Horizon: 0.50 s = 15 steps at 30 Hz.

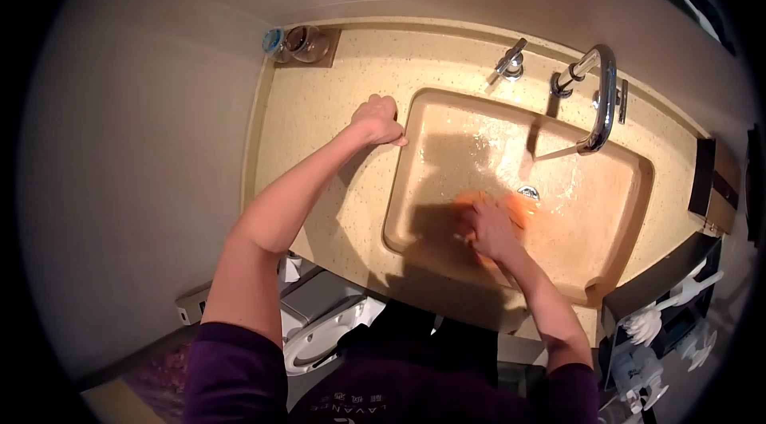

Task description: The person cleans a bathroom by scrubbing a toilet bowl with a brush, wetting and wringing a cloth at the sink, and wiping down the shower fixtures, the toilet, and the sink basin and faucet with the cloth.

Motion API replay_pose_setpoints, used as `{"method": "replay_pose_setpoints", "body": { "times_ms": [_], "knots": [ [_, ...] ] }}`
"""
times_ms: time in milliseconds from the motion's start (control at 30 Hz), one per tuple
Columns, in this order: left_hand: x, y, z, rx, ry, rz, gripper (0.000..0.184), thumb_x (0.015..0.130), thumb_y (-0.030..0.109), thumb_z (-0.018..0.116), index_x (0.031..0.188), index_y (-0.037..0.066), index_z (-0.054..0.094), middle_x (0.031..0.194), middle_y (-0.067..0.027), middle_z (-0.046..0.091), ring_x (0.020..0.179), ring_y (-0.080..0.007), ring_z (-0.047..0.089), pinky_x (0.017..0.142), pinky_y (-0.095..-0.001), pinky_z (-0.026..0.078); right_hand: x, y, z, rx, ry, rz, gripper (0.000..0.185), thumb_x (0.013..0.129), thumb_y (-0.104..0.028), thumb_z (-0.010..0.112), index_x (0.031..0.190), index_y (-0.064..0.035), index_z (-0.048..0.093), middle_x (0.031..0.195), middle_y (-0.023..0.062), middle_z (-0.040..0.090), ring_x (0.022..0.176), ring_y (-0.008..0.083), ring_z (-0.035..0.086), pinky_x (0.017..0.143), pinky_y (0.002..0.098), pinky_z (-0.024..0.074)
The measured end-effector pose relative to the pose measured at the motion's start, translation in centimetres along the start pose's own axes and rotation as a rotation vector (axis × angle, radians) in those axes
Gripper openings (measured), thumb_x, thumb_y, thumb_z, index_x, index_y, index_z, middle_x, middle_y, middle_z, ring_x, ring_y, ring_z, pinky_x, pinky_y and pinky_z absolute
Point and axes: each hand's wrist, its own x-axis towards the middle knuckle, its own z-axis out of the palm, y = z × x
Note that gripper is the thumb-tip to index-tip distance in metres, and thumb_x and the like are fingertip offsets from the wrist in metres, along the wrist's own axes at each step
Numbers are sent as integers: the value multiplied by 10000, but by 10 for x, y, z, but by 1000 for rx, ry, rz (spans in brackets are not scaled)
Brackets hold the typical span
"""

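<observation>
My right hand (493,231) is down in the sink (590,248), its fingers pressed onto an orange cloth (517,205). Both hand and cloth are smeared by motion near the drain (528,193). On the countertop left of the sink rests my left hand (378,119), its fingers curled in and its thumb by the sink's rim. Nothing shows in that hand. The chrome faucet (608,101) arches over the sink's right part, and the basin surface glistens wet.
A chrome tap handle (511,65) stands behind the sink. Two glasses (307,43) sit on a small brown tray (329,57) at the counter's back left corner. A brown box (712,186) is at the right end. Below are a toilet (319,340) and a black caddy with white brushes (686,288).
</observation>
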Motion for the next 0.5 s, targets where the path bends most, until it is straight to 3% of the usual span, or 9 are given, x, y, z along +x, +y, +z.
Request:
{"method": "replay_pose_setpoints", "body": {
  "times_ms": [33, 100, 167, 200, 267, 367, 500],
  "knots": [
    [0, 0, 1, 8, 4, -5, 672, 684, 376, 906, 1139, -31, 626, 1218, -254, 610, 1152, -400, 619, 963, -438, 521, 22, 2, 6, 80, 111, 8, 360, 754, -146, 713, 1112, -115, 687, 1132, 125, 587, 1148, 329, 525, 936, 484, 402],
    [0, 1, 1, 12, 21, -12, 699, 678, 386, 911, 1159, -27, 616, 1248, -247, 594, 1168, -403, 609, 975, -439, 513, 79, 14, 12, -149, 131, 94, 445, 753, -121, 698, 1195, -103, 653, 1172, 138, 578, 1171, 342, 515, 947, 497, 399],
    [1, 1, 0, 29, 2, -18, 718, 672, 388, 916, 1170, -27, 608, 1264, -252, 582, 1176, -405, 602, 983, -439, 508, 116, 3, -16, -87, 268, 170, 506, 762, -104, 684, 1262, -92, 607, 1178, 151, 568, 1168, 349, 510, 945, 509, 396],
    [2, 1, 0, 25, -15, -20, 736, 667, 391, 921, 1181, -27, 600, 1280, -258, 569, 1183, -408, 595, 990, -438, 503, 134, 0, -22, -76, 275, 177, 506, 762, -104, 684, 1262, -92, 607, 1178, 151, 568, 1168, 349, 510, 945, 509, 396],
    [5, 0, 0, 28, -9, -10, 742, 661, 390, 926, 1180, -29, 600, 1279, -262, 568, 1186, -411, 594, 993, -439, 502, 162, -7, -27, -97, 503, 213, 441, 757, -102, 664, 1195, -89, 614, 1133, 129, 569, 1135, 339, 511, 916, 509, 396],
    [2, 1, 1, 20, 7, -6, 733, 655, 379, 931, 1167, -34, 608, 1270, -272, 573, 1186, -417, 596, 993, -443, 503, 179, -25, -8, -150, 318, 290, 458, 734, -99, 674, 1187, -68, 610, 1129, 145, 571, 1125, 331, 519, 898, 498, 397],
    [-1, 3, -5, 1, -8, 3, 680, 665, 360, 928, 1129, -44, 638, 1272, -287, 583, 1182, -417, 607, 984, -445, 512, 138, -49, 32, -208, 265, 141, 474, 733, -146, 694, 1191, -64, 604, 1145, 159, 578, 1160, 331, 521, 896, 492, 400]
  ]
}}
